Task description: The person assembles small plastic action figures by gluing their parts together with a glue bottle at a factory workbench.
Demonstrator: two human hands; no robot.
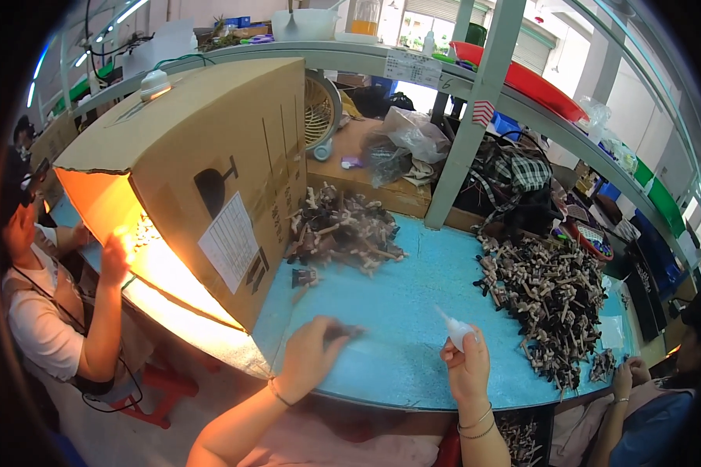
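Note:
My right hand (470, 366) is closed around a small white squeeze bottle (458, 333) with a thin pointed nozzle, tilted up and to the left. My left hand (310, 352) hovers over the blue tabletop (413, 296), thumb and fingers pinched on a small dark piece (352, 331) smeared by motion. Just beyond my left hand lies a single small figure (305, 277) with a dark top and a pale limb. A loose pile of similar figures (346, 233) sits farther back, beside the cardboard box.
On the left stands a large cardboard box (234, 156), lit inside, with a person (62, 311) reaching in. A big heap of small figures (549, 300) covers the right side. Another person's hands (631, 375) are at the right edge. A metal post (475, 124) rises behind.

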